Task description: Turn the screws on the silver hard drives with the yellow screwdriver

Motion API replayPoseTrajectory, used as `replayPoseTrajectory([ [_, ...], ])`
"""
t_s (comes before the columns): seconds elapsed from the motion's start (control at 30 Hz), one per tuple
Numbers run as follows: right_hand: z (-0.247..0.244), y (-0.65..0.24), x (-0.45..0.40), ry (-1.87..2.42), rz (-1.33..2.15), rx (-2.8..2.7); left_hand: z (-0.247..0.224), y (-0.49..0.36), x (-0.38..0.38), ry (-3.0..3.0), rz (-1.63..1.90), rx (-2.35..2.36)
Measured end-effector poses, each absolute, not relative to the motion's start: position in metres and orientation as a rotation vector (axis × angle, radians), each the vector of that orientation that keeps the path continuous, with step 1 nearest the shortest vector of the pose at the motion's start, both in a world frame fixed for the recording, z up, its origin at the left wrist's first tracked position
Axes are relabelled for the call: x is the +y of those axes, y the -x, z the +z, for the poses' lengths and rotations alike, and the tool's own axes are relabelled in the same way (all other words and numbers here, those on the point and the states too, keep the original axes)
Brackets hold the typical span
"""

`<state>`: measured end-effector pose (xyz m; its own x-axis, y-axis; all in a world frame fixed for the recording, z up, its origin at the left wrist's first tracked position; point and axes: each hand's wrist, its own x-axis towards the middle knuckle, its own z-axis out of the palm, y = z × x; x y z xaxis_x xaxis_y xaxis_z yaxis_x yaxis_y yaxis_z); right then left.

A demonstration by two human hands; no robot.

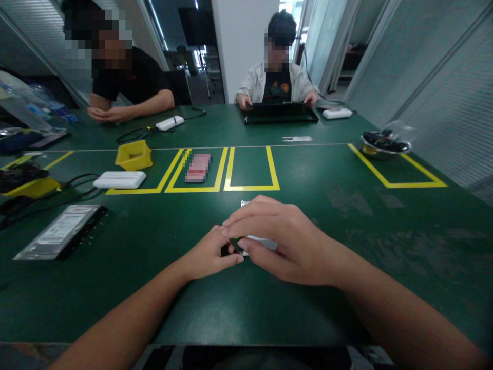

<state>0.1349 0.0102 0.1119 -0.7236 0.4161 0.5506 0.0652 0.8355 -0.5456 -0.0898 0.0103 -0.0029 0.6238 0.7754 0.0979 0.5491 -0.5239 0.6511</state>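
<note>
My right hand (pixel 285 239) arches over a small flat object (pixel 264 241) with a pale, light-coloured surface, its thumb and fingers closed around it. From the left, my left hand (pixel 210 254) meets the near left side of that object, where something dark shows between its curled fingers. The fingertips of both hands nearly touch. Most of the object is covered by my right hand, so I cannot make out what it is. A bit of white shows beyond my right fingers.
Yellow tape outlines mark the green table (pixel 192 318). A pink blurred item (pixel 198 168), yellow bin (pixel 133 155), white power strip (pixel 120 180) and clear labelled case (pixel 61 231) lie left. A bowl (pixel 386 142) stands far right. Two people sit opposite, one holding a black tray (pixel 281 114).
</note>
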Motion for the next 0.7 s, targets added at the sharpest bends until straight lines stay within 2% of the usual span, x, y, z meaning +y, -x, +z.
replayPoseTrajectory([
  [0.13,0.1123,-0.1343,0.0097,0.449,0.66,-2.333,-0.0016,0.0893,0.0102,-2.299,0.511,1.04],
  [0.33,0.1114,-0.1339,0.0109,0.322,0.673,-2.29,-0.0028,0.0896,0.0117,-2.253,0.503,1.026],
  [0.57,0.1116,-0.1361,0.0095,0.448,0.694,-2.318,-0.0009,0.0897,0.0109,-2.289,0.485,1.061],
  [0.7,0.1119,-0.1365,0.0102,0.368,0.681,-2.304,-0.0027,0.0912,0.0114,-2.256,0.449,1.053],
])
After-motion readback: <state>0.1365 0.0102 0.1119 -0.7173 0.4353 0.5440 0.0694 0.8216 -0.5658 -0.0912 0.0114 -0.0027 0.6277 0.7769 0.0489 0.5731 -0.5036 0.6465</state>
